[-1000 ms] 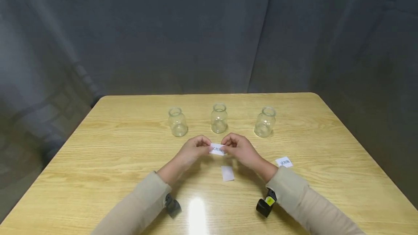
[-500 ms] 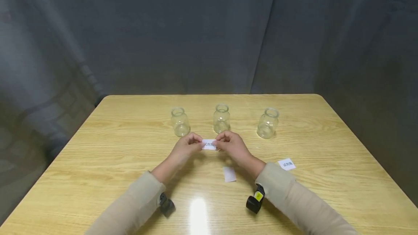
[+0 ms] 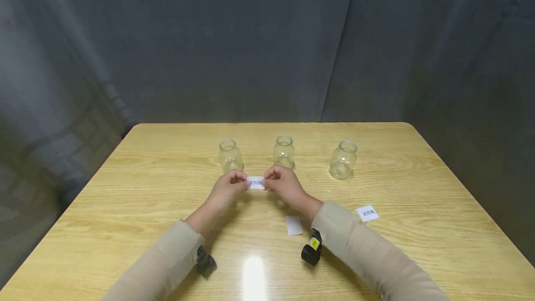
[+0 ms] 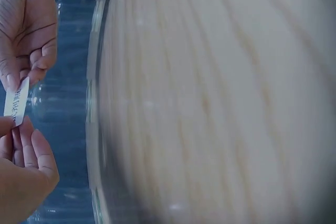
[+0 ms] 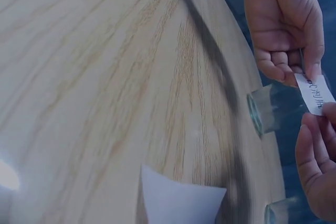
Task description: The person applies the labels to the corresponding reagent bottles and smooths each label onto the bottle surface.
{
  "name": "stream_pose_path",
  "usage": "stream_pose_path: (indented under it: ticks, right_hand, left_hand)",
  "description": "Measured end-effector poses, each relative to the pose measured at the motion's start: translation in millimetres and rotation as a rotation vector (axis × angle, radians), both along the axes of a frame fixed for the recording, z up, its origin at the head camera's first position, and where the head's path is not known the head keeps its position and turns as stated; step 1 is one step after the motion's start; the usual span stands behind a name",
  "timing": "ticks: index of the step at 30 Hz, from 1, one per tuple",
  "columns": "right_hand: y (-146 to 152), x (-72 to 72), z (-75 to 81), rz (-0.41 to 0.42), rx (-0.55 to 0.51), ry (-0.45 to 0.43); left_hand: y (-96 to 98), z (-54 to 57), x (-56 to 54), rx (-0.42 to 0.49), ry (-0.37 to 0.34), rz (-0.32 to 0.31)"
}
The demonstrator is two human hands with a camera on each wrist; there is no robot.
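A small white paper label (image 3: 256, 183) with printed characters is held up between both hands, in front of the left and middle jars. My left hand (image 3: 223, 190) pinches its left end between thumb and fingers. The other end is pinched by my right hand (image 3: 286, 186). In the left wrist view the label (image 4: 18, 100) is stretched between the two hands, thumbs over its ends. Behind the hands stand a left glass jar (image 3: 230, 154), a middle glass jar (image 3: 283, 150) and a right glass jar (image 3: 343, 159), all without lids.
On the wooden table (image 3: 138, 226), a blank-side-up paper piece (image 3: 294, 225) lies near the right forearm. Farther right lies a second printed label (image 3: 368, 213), close to the sleeve. A dark curtain (image 3: 234, 45) hangs behind the table's far edge.
Both hands have moved left together with the label, from before the middle jar toward the left jar. The jars and the papers on the table stay in place.
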State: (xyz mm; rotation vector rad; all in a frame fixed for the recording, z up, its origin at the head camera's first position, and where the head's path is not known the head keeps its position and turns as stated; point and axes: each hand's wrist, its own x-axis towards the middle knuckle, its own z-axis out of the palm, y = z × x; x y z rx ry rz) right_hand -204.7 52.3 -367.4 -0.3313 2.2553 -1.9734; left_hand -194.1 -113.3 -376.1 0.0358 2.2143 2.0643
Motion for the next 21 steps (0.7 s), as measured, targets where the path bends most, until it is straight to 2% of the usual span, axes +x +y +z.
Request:
stream_pose_path:
  ticks: [5,10,15,21]
  right_hand:
    - [-9,-6.6,-3.5,0.020,0.016,0.011]
    - [-21,-15.0,-4.1,0.055,0.038,0.046]
    - [-27,-22.8,-5.8,0.028,0.095,0.037]
    - [-32,-28.7,-10.4,0.010,0.110,0.053]
  left_hand:
    - [-11.5,1.0,-2.6,-0.039,-0.007,-0.013]
    - [-24.3,3.5,-4.9,-0.077,0.000,-0.002]
    - [-28.2,2.8,-10.0,-0.123,0.002,-0.010]
    - [-29.0,1.2,-15.7,-0.176,0.002,0.045]
